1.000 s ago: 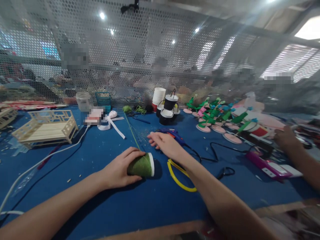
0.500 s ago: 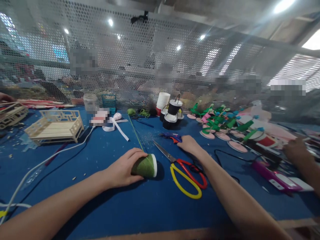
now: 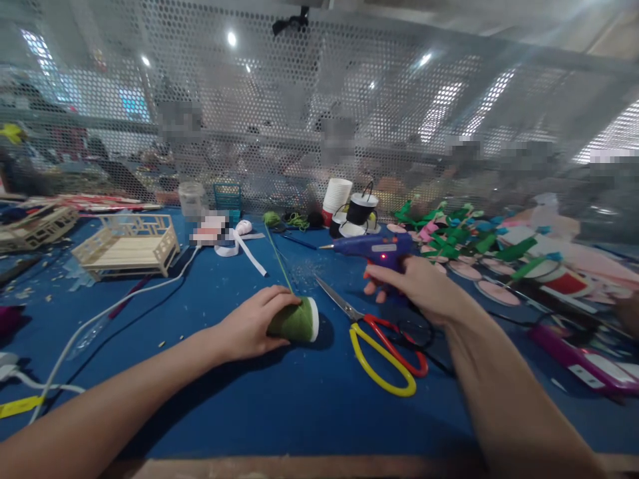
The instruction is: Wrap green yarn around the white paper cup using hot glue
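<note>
My left hand (image 3: pixel 252 324) is closed around a paper cup wrapped in green yarn (image 3: pixel 296 321), which lies on its side on the blue table (image 3: pixel 279 406). A strand of green yarn (image 3: pixel 278 261) runs from the cup back to a small green yarn ball (image 3: pixel 271 217). My right hand (image 3: pixel 422 287) grips a blue glue gun (image 3: pixel 374 247), lifted above the table with its nozzle pointing left and a red light glowing. Scissors with red and yellow handles (image 3: pixel 379 340) lie between my hands.
A wooden miniature bed (image 3: pixel 128 245) stands at the left, with a white cable (image 3: pixel 114 307) beside it. Stacked white cups (image 3: pixel 336 194) and black-wrapped cups (image 3: pixel 359 211) stand at the back. Green and pink craft pieces (image 3: pixel 452 243) crowd the right. A perforated metal screen (image 3: pixel 319 106) closes the far side.
My right hand closed on the glue gun and lifted it off the table toward the cup. The scissors came into view as my arm moved. My left hand kept hold of the cup.
</note>
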Available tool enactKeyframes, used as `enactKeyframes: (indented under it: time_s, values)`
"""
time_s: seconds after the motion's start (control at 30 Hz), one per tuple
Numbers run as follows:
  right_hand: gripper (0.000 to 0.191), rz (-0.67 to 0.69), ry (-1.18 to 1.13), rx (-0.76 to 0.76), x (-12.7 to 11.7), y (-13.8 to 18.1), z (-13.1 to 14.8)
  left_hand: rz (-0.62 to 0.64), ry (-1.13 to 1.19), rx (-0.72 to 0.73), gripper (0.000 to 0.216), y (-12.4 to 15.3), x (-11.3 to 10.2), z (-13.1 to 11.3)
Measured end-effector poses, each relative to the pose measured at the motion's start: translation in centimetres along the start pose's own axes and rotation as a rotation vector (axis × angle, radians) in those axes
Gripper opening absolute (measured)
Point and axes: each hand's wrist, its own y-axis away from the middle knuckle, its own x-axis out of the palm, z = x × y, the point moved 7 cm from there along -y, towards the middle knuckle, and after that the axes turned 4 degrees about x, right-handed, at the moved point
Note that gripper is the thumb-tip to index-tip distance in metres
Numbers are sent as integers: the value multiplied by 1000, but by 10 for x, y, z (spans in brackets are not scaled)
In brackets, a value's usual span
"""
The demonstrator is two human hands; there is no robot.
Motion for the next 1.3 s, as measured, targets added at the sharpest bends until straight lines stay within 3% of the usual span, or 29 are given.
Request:
enactKeyframes:
  time_s: [0.2,0.3,0.43,0.57,0.83,1.3]
  values:
    - [26,69,-81,-106,26,19,10,24,-35,-11,60,-1,-4,6]
    - [23,117,-53,-61,26,24,1,19,-7,5,59,-1,-5,7]
    - [38,138,77,-7,20,34,0,-14,24,50,49,-2,-6,5]
    - [38,198,146,-21,23,42,4,-32,53,45,44,-3,-8,6]
    - [31,123,221,-36,24,44,5,-51,107,-12,42,-4,-9,11]
    - [34,127,298,-145,28,52,15,-44,120,-49,41,-4,-8,15]
